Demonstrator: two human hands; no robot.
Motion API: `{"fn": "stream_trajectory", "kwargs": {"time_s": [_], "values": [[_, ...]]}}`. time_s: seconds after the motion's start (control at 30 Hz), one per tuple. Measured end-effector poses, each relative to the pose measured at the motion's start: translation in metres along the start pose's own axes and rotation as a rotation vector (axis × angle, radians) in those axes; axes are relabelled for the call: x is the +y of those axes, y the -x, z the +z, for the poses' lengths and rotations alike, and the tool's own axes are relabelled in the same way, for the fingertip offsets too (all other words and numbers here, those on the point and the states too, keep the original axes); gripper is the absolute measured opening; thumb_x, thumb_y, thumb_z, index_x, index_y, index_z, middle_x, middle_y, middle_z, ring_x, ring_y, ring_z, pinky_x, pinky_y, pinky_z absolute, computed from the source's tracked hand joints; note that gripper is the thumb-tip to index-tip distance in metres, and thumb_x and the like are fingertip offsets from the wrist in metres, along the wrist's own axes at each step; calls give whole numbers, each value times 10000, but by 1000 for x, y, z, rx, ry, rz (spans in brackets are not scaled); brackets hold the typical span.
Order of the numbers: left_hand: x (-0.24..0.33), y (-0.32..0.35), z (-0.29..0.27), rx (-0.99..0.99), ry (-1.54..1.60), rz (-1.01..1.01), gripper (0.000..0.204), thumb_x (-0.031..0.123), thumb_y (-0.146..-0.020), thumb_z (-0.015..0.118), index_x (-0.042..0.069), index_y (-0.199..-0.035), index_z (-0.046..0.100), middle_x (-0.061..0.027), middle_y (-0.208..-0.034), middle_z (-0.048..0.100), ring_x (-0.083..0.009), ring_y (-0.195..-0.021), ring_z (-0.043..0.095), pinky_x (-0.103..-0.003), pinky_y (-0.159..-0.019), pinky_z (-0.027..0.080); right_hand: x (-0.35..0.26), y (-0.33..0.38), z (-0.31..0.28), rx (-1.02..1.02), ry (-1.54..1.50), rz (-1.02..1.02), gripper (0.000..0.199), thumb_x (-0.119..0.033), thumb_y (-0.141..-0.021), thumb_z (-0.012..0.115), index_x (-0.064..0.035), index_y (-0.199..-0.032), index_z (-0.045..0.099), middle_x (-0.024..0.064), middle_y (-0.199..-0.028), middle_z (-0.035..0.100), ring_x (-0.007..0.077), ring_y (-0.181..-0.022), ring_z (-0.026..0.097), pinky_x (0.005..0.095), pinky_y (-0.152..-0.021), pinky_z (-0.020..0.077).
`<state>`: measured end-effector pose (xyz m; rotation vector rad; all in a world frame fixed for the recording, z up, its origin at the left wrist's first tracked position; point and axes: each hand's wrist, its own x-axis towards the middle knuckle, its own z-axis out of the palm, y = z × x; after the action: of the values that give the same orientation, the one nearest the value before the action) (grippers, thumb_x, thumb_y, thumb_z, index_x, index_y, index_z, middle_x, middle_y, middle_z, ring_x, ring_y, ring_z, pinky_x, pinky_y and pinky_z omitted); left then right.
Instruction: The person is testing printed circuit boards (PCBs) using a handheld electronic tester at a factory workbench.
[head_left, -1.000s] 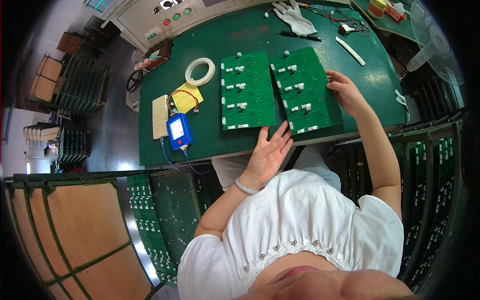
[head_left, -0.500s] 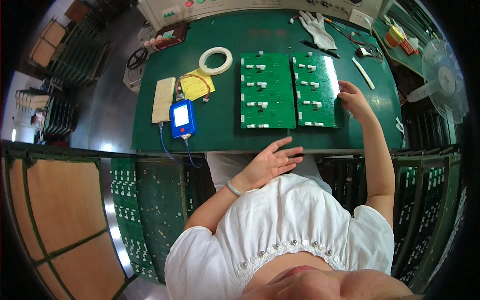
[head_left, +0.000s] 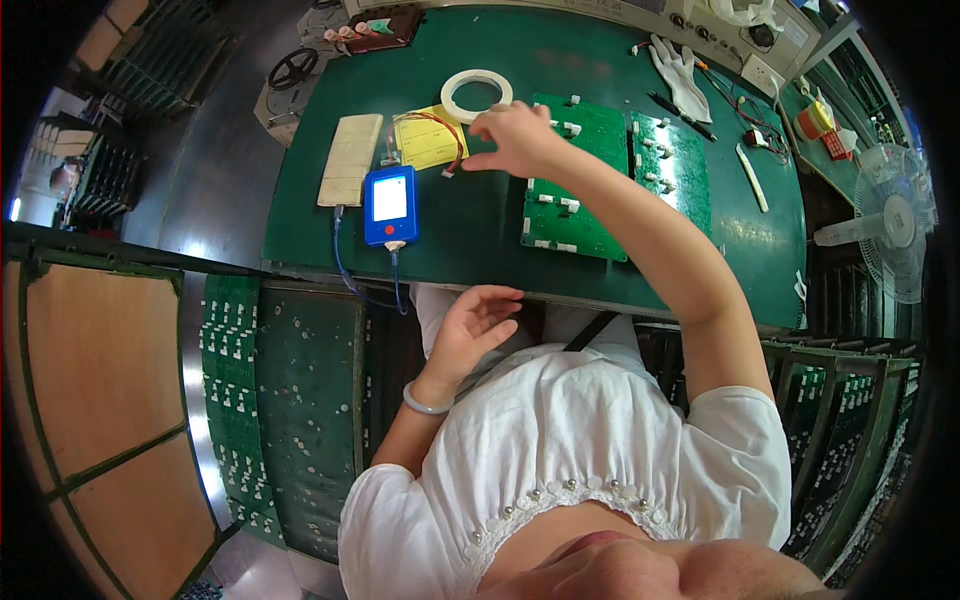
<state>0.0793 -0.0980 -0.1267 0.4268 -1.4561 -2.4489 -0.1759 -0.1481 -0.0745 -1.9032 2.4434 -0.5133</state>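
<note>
Two green circuit boards (head_left: 575, 205) with white connectors lie side by side on the table, and my right forearm crosses over them. My right hand (head_left: 518, 142) hangs above the left board's edge. Its thumb and fingers are apart, with nothing between them, near a red and dark wire lead (head_left: 455, 148) with a white plug. The lead lies over a yellow paper (head_left: 418, 145) and runs toward a blue handheld device (head_left: 390, 205) with a lit screen. By the table's front edge, over my lap, my left hand (head_left: 468, 335) is empty, fingers loosely bent and apart.
A roll of pale tape (head_left: 448, 98) touches the yellow paper. Left of the device lies a cream block (head_left: 350, 160) with a blue cable. A white glove (head_left: 680, 82), a black pen (head_left: 682, 116) and a white stick (head_left: 752, 178) lie at the right. Racks of boards (head_left: 232, 400) flank me.
My right hand has left the right board's edge and moved left across the boards toward the wire lead. My left hand has shifted a little left. The view has turned slightly.
</note>
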Motion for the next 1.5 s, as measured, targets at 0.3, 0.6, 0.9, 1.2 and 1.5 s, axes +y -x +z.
{"fn": "stream_trajectory", "kwargs": {"time_s": [0.3,0.6,0.9,1.2,1.5], "values": [[-1,4,-23,15,-243,117,67,53,-837,638,5,-793,654,-116,-1081,593,-180,-1008,555,-292,-882,429,15,-28,-45,-145,-148,-82,166,-200,-832,608,-40,-879,615,100,-796,672,255,-758,638,351,-689,491],[25,-53,23,-84,-579,472,84,83,-873,571,13,-852,613,-120,-971,620,-234,-830,597,-307,-734,472,82,-25,-74,-85,134,-97,116,-138,-818,628,-50,-850,560,74,-785,629,263,-721,624,357,-640,485],[63,-37,-41,648,-1480,347,722,190,-686,755,22,-1292,401,-177,-1336,436,-333,-1232,427,-481,-1058,301,79,-9,-71,-46,-154,-192,100,-72,-838,615,-33,-869,529,84,-755,597,235,-693,610,334,-643,489],[78,-38,-46,689,-1570,562,630,163,-603,821,29,-1159,555,-124,-1137,571,-308,-1018,552,-411,-911,420,76,-3,-84,-82,-123,-252,68,-99,-889,585,-53,-906,537,135,-894,640,218,-800,645,301,-705,506],[64,-80,-20,793,-1514,573,652,271,-592,832,38,-1135,557,-107,-1010,553,-287,-951,546,-393,-840,442,102,1,-91,65,14,-103,155,-155,-847,590,-40,-932,531,148,-753,646,343,-718,631,400,-625,492]]}}
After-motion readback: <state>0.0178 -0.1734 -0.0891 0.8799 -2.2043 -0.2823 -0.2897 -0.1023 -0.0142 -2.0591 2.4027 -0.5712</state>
